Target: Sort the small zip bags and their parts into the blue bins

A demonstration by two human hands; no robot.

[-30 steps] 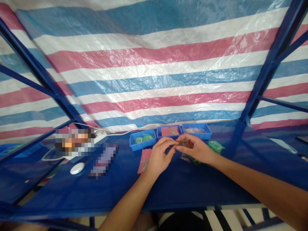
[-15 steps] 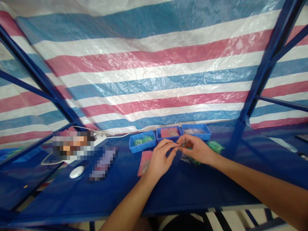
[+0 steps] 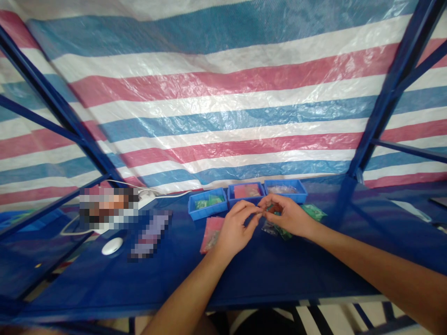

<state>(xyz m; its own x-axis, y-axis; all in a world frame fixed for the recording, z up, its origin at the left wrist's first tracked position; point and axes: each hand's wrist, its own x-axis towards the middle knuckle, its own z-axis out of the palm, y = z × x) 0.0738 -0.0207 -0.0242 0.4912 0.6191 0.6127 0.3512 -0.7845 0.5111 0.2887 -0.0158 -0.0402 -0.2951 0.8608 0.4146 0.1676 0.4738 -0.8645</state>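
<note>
My left hand [image 3: 237, 228] and my right hand [image 3: 288, 215] meet above the blue table [image 3: 167, 274], fingertips pinched together on a small item I cannot make out. Under my right hand lie small green packets [image 3: 314, 211] and a clear one [image 3: 269, 228]. A pink packet [image 3: 211, 232] lies flat just left of my left hand. Behind the hands stand three blue trays: the left tray [image 3: 207, 203] holds green packets, the middle tray [image 3: 246, 191] pink ones, the right tray [image 3: 285, 190] clear ones.
A white round device [image 3: 112, 245] and white cables [image 3: 153, 193] lie at the left, beside blurred-out items. A striped tarpaulin [image 3: 223, 107] hangs behind the table. Blue frame bars [image 3: 380, 107] rise on both sides.
Both hands stay pinched together at the same spot; the fingers have shifted only slightly. The view has barely moved.
</note>
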